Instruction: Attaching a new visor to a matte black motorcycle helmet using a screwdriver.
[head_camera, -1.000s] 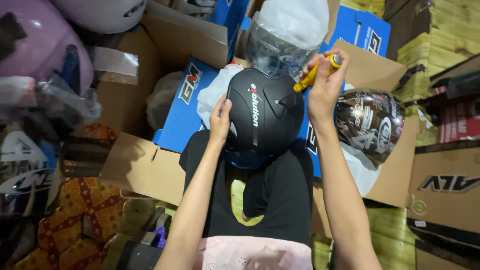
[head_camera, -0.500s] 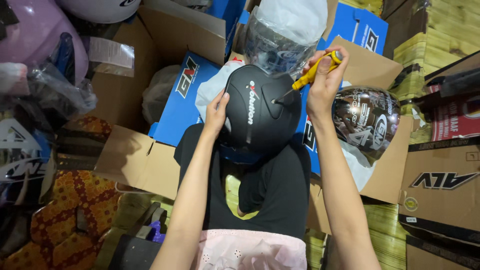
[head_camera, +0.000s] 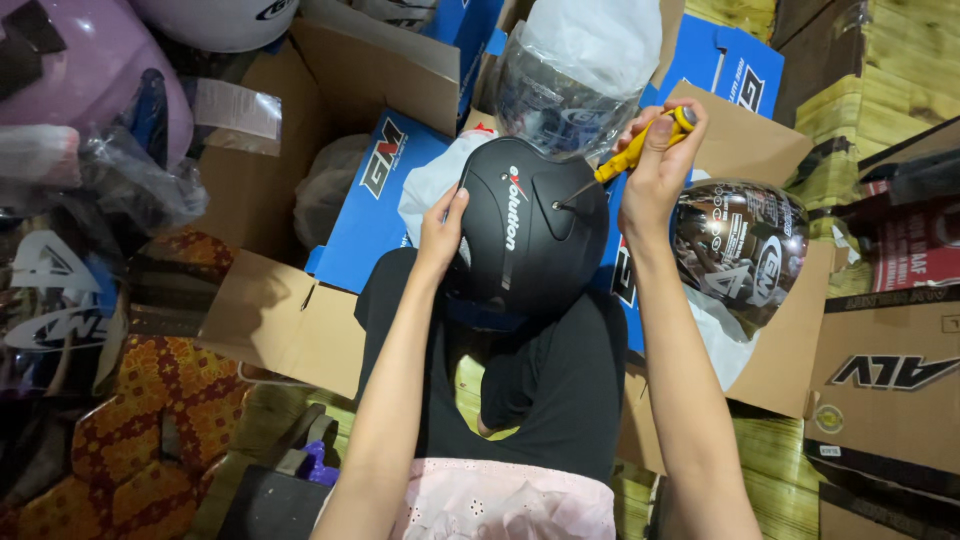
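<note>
- Open cardboard boxes (head_camera: 290, 320) with blue printed flaps ring the seated person; their far sides are cut off by the frame edges.
- A lilac helmet (head_camera: 80, 70) at the upper left is partly covered by clear plastic wrapping, and a white one above it is cropped by the top edge.
- The black matte helmet (head_camera: 525, 235) rests on the person's lap, over dark trousers; its lower rim is hidden against the legs.
- A clear visor (head_camera: 560, 100) rises behind it, half wrapped in white plastic film, so its upper edge cannot be made out.
- A glossy dark helmet with graphics (head_camera: 740, 250) sits in the box to the right, its bottom sunk in white wrapping.
- The left hand (head_camera: 442, 228) lies flat against the black helmet's left side, fingers spread and bracing; nothing is enclosed in its grip.
- The right hand (head_camera: 660, 165) is raised, wrist bent, its grip closed round the handle.
- The yellow screwdriver (head_camera: 630, 155) slants down-left, its thin metal tip touching the helmet's side near a small fitting too small to tell.
</note>
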